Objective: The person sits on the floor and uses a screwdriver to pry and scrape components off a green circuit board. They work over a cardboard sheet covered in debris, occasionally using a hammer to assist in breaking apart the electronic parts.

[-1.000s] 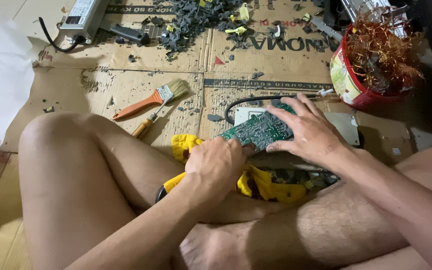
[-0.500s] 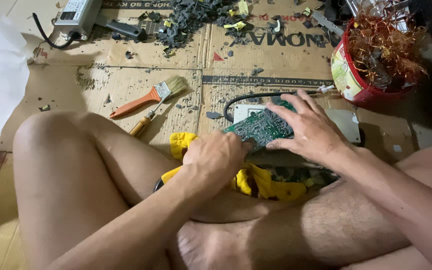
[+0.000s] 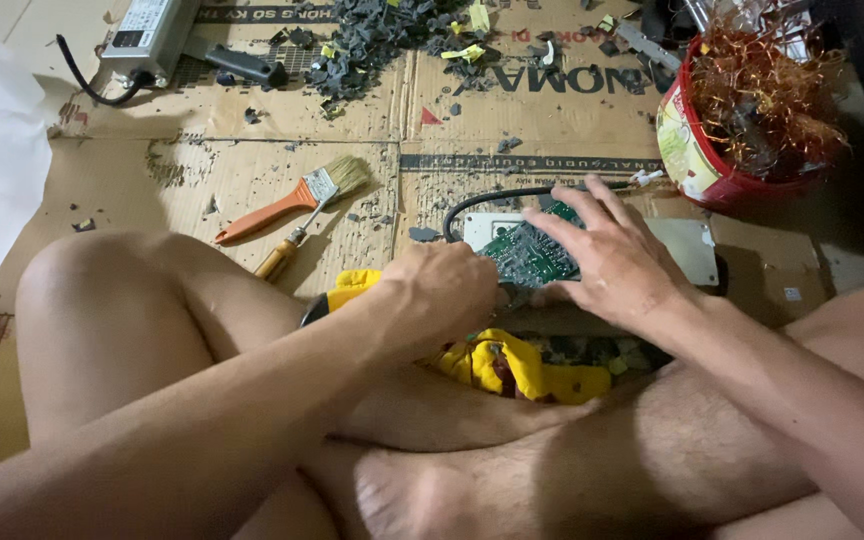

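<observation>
A green circuit board [image 3: 530, 255] rests tilted on a white metal case [image 3: 687, 250] on the cardboard floor. My right hand [image 3: 617, 255] lies flat over the board's right side, fingers spread, pressing it down. My left hand [image 3: 442, 292] is closed at the board's left edge; what it grips is hidden under the fingers. A black cable [image 3: 497, 196] curves out from behind the board. A yellow cloth or glove [image 3: 512, 365] lies beneath my hands, between my crossed legs.
An orange-handled paintbrush [image 3: 292, 198] and a wooden-handled tool [image 3: 282, 255] lie left of the board. A red bucket of copper wire scrap [image 3: 752, 110] stands at the right. Dark plastic fragments [image 3: 382, 35] and a grey power supply box [image 3: 147, 35] sit at the back.
Both hands stay on the board, which has barely shifted. The camera view has drifted slightly.
</observation>
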